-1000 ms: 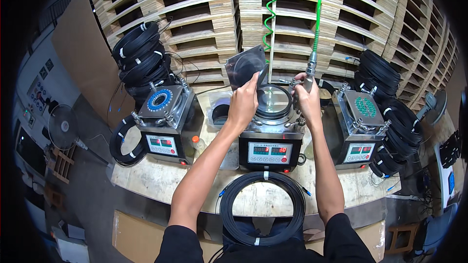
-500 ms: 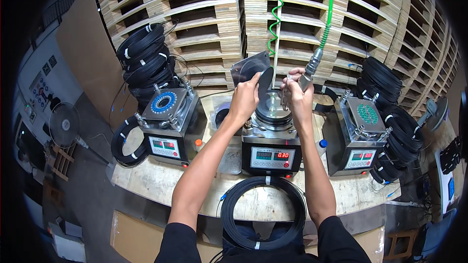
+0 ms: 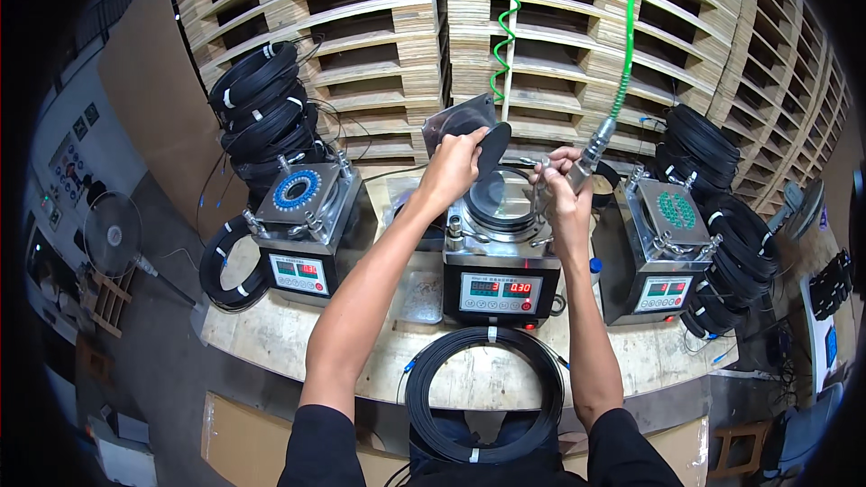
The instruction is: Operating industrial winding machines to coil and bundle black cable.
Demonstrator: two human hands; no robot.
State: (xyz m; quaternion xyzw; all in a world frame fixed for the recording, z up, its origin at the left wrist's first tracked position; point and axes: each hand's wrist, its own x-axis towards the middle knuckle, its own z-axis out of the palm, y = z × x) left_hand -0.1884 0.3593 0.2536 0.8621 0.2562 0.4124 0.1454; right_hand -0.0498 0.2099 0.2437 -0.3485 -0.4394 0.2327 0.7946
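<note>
My left hand (image 3: 456, 165) is closed on a dark round disc (image 3: 494, 146), tilted up above the middle machine. A square metal plate (image 3: 435, 126) shows just behind the fingers; whether they grip it too, I cannot tell. In my right hand (image 3: 561, 182) is a metal air blow gun (image 3: 591, 155), joined to a green hose (image 3: 629, 63). The gun is held over the right side of the middle polishing machine (image 3: 499, 252). That machine's round, shiny platen (image 3: 502, 201) lies uncovered below both hands.
Similar machines stand left (image 3: 298, 243) and right (image 3: 663, 252), topped by plates with blue and green rings of parts. Coils of black cable (image 3: 262, 99) are stacked beside them. One black coil (image 3: 419, 397) rests at the table's front edge. Wooden pallets (image 3: 361, 54) rise behind.
My right hand and the blow gun have moved slightly right and down, and the hose has swung right. The disc in my left hand has turned a little, showing more of its face.
</note>
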